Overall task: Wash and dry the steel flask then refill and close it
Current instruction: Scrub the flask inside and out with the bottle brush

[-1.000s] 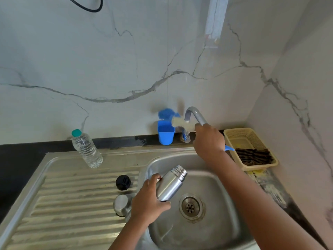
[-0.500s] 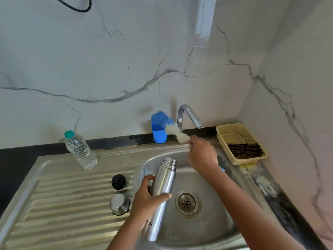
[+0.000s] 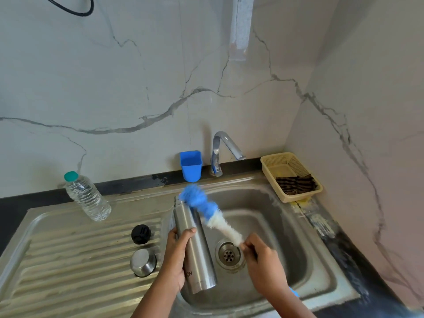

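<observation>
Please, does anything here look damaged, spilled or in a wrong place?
Nothing looks spilled or out of place. Only the black counter edge right of the steel sink looks worn, with pale and yellowish patches below the beige plastic basket. The blue-and-white bottle brush is blurred.

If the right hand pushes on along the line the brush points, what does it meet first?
The right hand aims the bottle brush up-left; its blue tip already lies by the mouth of the steel flask. That mouth likely comes first, though blur hides the depth.
</observation>
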